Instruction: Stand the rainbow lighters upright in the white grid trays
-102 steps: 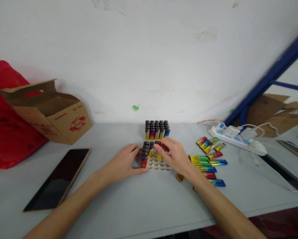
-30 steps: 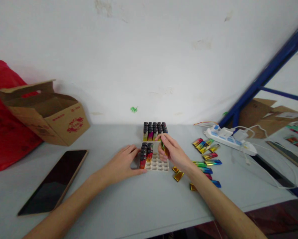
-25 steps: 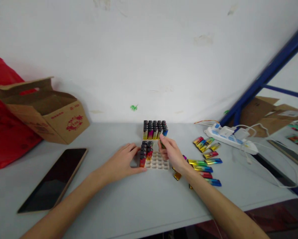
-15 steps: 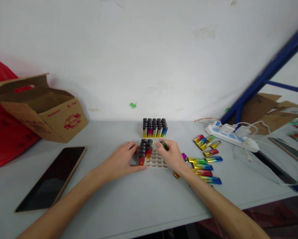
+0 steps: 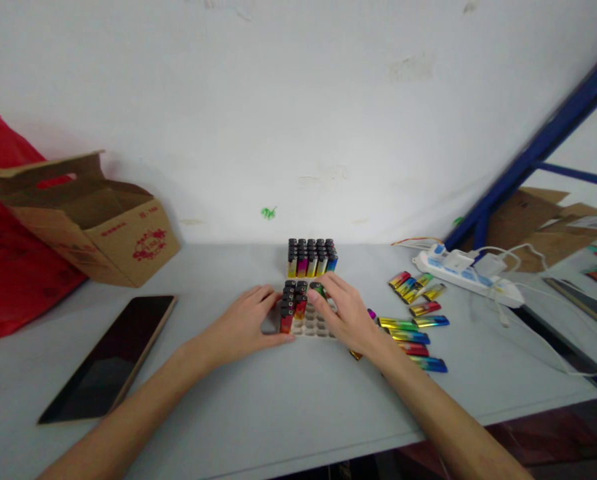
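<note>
A pale tray with round holes [image 5: 314, 327] lies on the table, with several black-topped lighters [image 5: 287, 310] upright in its left part. My left hand [image 5: 251, 321] rests at the tray's left side, fingers apart, thumb by the front corner. Above the tray's back part, my right hand [image 5: 342, 310] pinches a green lighter with a black top [image 5: 318, 287]; its lower end is hidden by my fingers. Behind stands a full block of upright lighters [image 5: 312, 259]. To the right, several shiny coloured lighters [image 5: 403, 337] lie loose.
A tablet [image 5: 111, 357] lies at the left, before an open cardboard box [image 5: 128, 243] and a red bag [image 5: 8, 233]. At the right are a white power strip [image 5: 466, 275] with cables and a blue metal frame [image 5: 528, 150]. A wall rises behind.
My right hand has moved slightly left with the green lighter, which now stands more upright beside the filled holes. My left hand has stayed at the tray.
</note>
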A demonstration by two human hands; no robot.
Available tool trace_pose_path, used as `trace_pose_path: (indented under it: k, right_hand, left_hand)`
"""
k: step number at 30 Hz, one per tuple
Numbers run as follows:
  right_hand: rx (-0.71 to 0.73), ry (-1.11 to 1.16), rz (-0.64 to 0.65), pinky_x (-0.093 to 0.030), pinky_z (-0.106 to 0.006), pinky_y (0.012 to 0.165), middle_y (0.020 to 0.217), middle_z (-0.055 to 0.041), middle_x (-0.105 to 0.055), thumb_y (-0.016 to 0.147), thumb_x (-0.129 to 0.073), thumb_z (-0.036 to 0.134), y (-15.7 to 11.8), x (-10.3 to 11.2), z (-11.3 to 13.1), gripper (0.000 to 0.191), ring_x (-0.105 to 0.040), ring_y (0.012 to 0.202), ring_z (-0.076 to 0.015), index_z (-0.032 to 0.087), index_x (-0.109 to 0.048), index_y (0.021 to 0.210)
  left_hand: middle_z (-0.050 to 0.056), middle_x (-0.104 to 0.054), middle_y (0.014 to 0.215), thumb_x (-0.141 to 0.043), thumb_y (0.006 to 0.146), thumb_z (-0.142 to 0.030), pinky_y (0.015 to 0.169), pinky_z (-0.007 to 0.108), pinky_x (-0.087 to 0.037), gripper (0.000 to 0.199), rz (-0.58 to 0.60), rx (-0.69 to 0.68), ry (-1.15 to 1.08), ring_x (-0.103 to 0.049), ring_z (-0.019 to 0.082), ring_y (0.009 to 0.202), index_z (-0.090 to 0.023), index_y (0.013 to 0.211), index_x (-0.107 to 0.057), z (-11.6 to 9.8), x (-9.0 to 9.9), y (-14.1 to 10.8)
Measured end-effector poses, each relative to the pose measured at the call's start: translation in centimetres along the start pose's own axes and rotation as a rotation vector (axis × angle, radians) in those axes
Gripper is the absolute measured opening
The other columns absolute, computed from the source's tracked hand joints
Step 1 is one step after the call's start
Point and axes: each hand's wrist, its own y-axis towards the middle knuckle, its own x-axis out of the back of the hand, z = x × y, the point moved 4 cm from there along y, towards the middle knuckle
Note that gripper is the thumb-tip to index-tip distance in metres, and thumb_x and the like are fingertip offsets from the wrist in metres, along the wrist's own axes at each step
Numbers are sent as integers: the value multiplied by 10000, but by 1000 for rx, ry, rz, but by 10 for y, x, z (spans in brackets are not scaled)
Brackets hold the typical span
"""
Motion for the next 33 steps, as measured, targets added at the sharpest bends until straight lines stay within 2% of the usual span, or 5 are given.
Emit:
trace_pose_path:
  k: [7, 17, 22, 27, 33]
  right_hand:
    - [-19, -89, 125, -353, -273, 578, 602, 29, -550, 1128, -492, 556, -5, -5, -13, 536, -482, 540, -124, 231, -454, 703]
    - [-8, -401, 344, -373, -297, 625, 876, -110, -790, 1089, -600, 536, -10, -23, -10, 401, -712, 729, -221, 166, -698, 966]
    - [-56, -308, 417, -352, -288, 614, 818, -53, -770, 1075, -608, 572, -9, -18, -3, 431, -654, 667, -177, 188, -707, 907]
    - [-131, -287, 223, -385, -286, 655, 722, -5, -682, 1149, -486, 452, -6, 31, -23, 437, -600, 643, -159, 205, -680, 846]
    - [-462, -725, 56, -504, -357, 887, 995, -145, -773, 1067, -585, 268, -30, 119, -103, 218, -727, 945, -270, 134, -757, 1055]
  left_hand:
    - [106, -688, 1197, -823, 862, -590, 1024, 462, -532, 513, -4, -13, -10, -667, 330, 1127, -202, 1166, -680, 1, 0, -1]
    - [102, -704, 1187, -844, 851, -574, 1026, 458, -528, 502, 18, 0, -20, -664, 335, 1144, -197, 1143, -687, -4, 2, 1]
    - [105, -718, 1167, -828, 856, -579, 1006, 464, -540, 492, -2, -9, -17, -677, 341, 1125, -200, 1141, -696, -2, 2, 1]
    - [119, -721, 1178, -813, 850, -605, 1014, 468, -556, 504, -33, -22, -12, -682, 341, 1122, -205, 1136, -707, 1, 2, 1]
    - [136, -712, 1211, -816, 845, -597, 1037, 506, -560, 509, -17, 2, -1, -680, 355, 1137, -201, 1148, -715, 2, 0, 1]
